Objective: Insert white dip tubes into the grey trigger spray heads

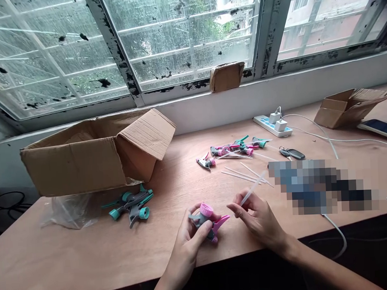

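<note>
Near the table's front edge, my left hand point(190, 238) is closed around a pink and grey trigger spray head point(206, 210), its round pink collar facing up. Just to the right, my right hand point(258, 216) pinches a thin translucent plastic tube point(254, 187) that slants up to the right. Tube and spray head are apart. Several more loose tubes point(240, 176) lie beyond my right hand. Behind them is a group of pink and teal spray heads point(241, 147), some with tubes. Teal and grey spray heads point(134, 206) sit in a pile to the left.
A large open cardboard box point(73, 166) stands at the back left, beside a clear plastic bag point(70, 212). At the back right are a white power strip point(272, 126) with plugs and cables, a key fob point(292, 153), a smaller box point(335, 110) and a phone point(380, 128).
</note>
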A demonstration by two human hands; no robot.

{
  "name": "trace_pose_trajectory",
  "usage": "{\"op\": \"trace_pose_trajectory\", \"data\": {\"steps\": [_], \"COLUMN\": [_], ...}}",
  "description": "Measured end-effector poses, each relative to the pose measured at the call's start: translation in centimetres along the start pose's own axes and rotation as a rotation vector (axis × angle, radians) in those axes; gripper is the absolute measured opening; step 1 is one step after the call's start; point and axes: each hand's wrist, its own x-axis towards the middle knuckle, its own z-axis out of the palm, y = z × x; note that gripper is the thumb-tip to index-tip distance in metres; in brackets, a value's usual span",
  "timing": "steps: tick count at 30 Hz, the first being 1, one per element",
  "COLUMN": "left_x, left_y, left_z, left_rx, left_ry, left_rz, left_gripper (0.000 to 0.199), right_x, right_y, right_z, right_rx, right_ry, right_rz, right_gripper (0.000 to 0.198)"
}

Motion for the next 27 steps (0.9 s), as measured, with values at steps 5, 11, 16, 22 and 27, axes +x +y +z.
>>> {"op": "trace_pose_trajectory", "data": {"steps": [5, 11, 16, 22, 27], "left_x": [0.1, 0.0, -0.1, -0.2, -0.3], "left_y": [-0.1, -0.1, 0.2, 0.2, -0.1], "left_z": [-0.1, -0.2, 0.1, 0.2, -0.1], "left_rx": [0.079, 0.105, 0.188, 0.249, 0.263], "left_ry": [-0.03, -0.042, -0.163, -0.124, -0.122], "left_rz": [-0.004, 0.069, 0.104, 0.109, 0.062], "left_gripper": [0.03, 0.03, 0.015, 0.023, 0.031], "right_x": [-0.2, -0.1, -0.8, -1.4, -1.0], "right_y": [-0.4, -0.7, -0.7, -1.0, -1.5], "right_z": [0.0, -0.2, -0.2, 0.8, 1.0], "right_rx": [-0.071, -0.079, 0.02, 0.111, 0.04], "right_ry": [-0.026, -0.065, -0.058, -0.041, -0.126], "right_rz": [-0.347, -0.504, -0.457, -0.361, -0.458], "right_gripper": [0.025, 0.015, 0.018, 0.012, 0.01]}}
